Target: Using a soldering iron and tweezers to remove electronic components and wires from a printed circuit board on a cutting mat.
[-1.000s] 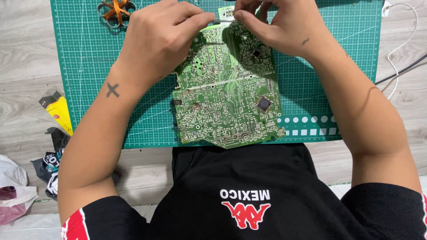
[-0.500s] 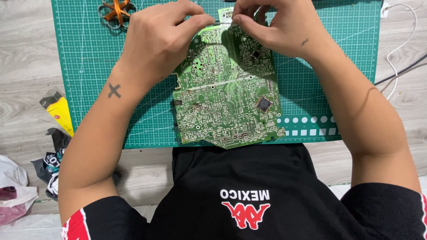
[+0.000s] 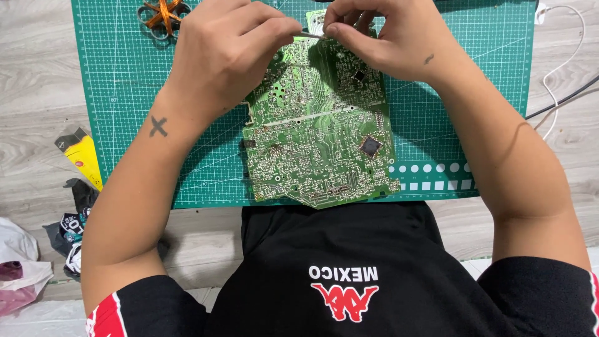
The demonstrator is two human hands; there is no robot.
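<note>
A large green circuit board (image 3: 321, 134) is lying solder side up on a green cutting mat (image 3: 125, 93), filling the middle of the frame with its near edge reaching the mat's lower border. At the board's far edge, in the upper middle of the frame, both hands are meeting over a thin metal piece (image 3: 310, 35). The left hand (image 3: 224, 53) is curling its fingers in and pinching one end of that piece, its palm resting over the board's upper left corner. The right hand (image 3: 390, 40) is pressing its fingertips together on the other end, covering the board's upper right corner. What lies under the hands is hidden.

In the upper left of the frame a small orange copper coil (image 3: 163, 14) is sitting on the mat. Open mat is showing on both sides of the board. Left of the mat, on the pale wooden surface (image 3: 37, 93), a yellow and black packet (image 3: 82, 156) and crumpled scraps (image 3: 25, 262) are lying. A white cable (image 3: 561, 68) is looping along the right edge.
</note>
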